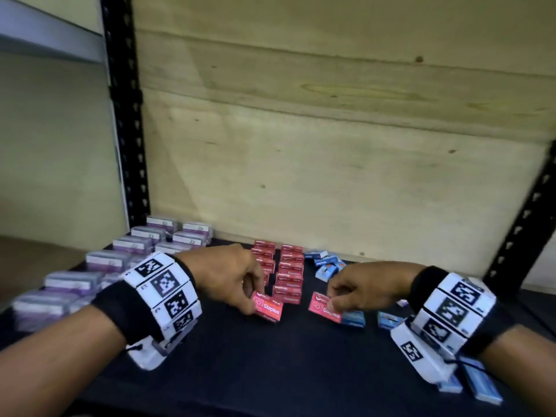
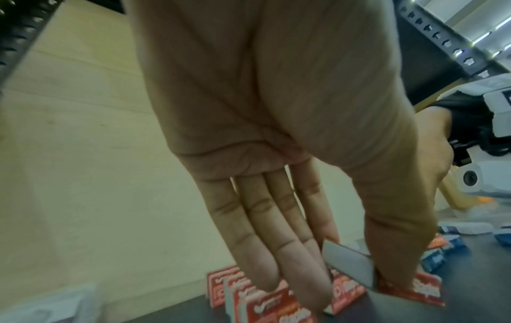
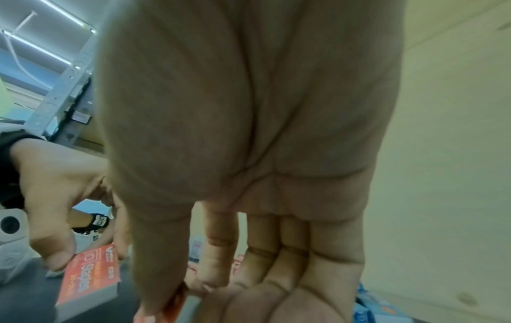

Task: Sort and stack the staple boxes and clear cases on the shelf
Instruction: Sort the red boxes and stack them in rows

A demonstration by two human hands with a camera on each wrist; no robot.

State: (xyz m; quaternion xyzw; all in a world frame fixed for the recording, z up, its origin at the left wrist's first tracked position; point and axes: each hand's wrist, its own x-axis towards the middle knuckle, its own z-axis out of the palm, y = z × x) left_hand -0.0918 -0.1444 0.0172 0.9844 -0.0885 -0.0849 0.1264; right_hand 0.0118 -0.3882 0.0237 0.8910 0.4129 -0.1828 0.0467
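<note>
Both hands pinching a red staple box apiece, just in front of the red stacks.

The left hand point(image 1: 231, 278) pinches one red box point(image 1: 268, 307), the right hand point(image 1: 358, 288) another point(image 1: 323, 307), both low over the shelf point(image 1: 270, 356) near the red stacks point(image 1: 288, 275). Square each box with the pile's edges before letting go, I'd say. Clear cases point(image 1: 132, 246) stand left of the stacks, blue boxes point(image 1: 326, 266) right. The right wrist view hides most of its box; stack heights are hard to judge.

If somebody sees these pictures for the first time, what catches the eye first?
Two hands at the middle of the shelf, the left hand and the right hand, each pinching a red staple box. Behind them stand neat rows of red boxes, with clear cases lined up at the left.
</note>
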